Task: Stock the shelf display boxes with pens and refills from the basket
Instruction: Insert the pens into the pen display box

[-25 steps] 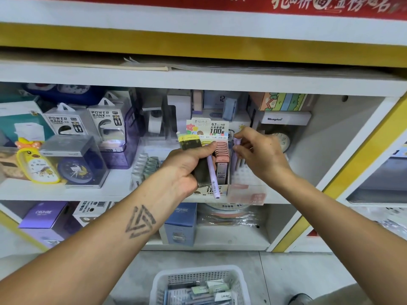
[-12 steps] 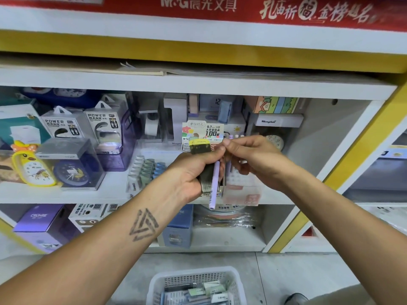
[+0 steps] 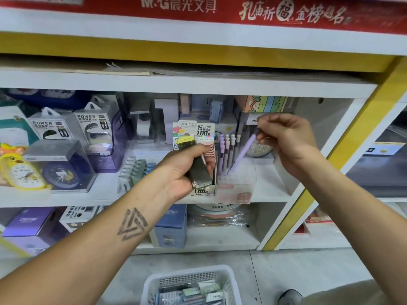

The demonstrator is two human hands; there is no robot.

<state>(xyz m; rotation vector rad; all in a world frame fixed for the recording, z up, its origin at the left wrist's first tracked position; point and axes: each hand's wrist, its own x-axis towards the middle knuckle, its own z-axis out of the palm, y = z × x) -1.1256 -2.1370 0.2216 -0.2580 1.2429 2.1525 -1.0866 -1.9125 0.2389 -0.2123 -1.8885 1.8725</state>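
— What can you read?
— "M&G" on the red banner [image 3: 178, 5], "POWER BANK" on the boxes [image 3: 50, 128], "0.7 HB 100" on the refill display box [image 3: 203, 130].
— And the pen?
— The purple pen [image 3: 242, 154] slants, tip down-left into the clear display box [image 3: 236, 183], pinched by the right hand [image 3: 286, 137]. The left hand [image 3: 187, 170] grips a dark refill case [image 3: 199, 170].
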